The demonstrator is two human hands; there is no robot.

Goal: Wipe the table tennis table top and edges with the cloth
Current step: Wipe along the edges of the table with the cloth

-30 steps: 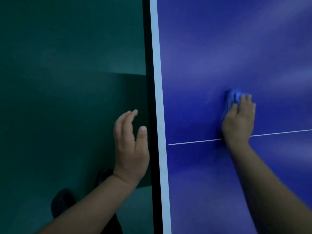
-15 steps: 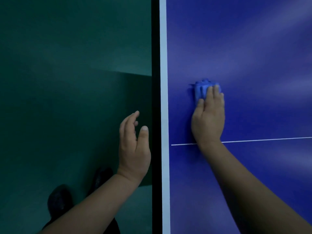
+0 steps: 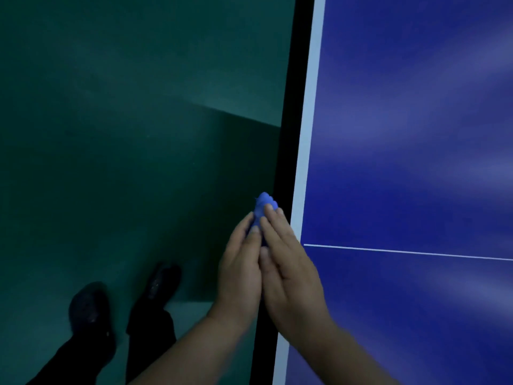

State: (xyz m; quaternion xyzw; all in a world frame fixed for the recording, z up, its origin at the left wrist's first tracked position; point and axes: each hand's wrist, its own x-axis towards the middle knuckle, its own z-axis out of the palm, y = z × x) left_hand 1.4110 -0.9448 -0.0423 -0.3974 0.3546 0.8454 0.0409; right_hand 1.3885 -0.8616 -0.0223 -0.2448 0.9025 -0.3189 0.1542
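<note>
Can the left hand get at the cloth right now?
Yes, it seems so: the left hand already lies against the blue cloth, which is sandwiched between it and the right hand beside the table's edge. Nothing stands between.

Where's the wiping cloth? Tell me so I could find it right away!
Find the big blue table and follow its white stripe down to the black edge. Two hands meet there, the left hand and the right hand, pressed together. The cloth is the small bright blue lump poking out above their fingertips, the only soft, bumpy thing around.
</note>
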